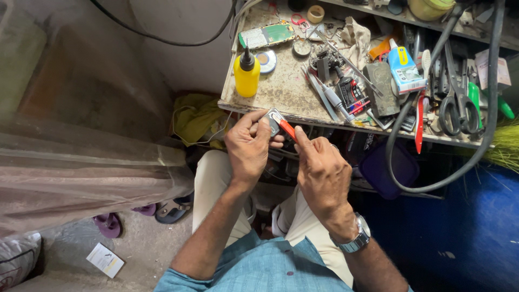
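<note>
Head view: my left hand (247, 147) pinches a small grey part (273, 122) just off the bench (281, 89) front edge. My right hand (323, 173) grips an orange-handled tool (287, 130), its long axis slanting up-left into the part (tip hidden), both touching between my hands.

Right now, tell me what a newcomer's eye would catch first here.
The two hands at centre: the left hand grips a small grey part, while the right hand puts a red-handled tool to it. Behind them, a yellow bottle stands on the bench, with scissors in the clutter at right.
</note>
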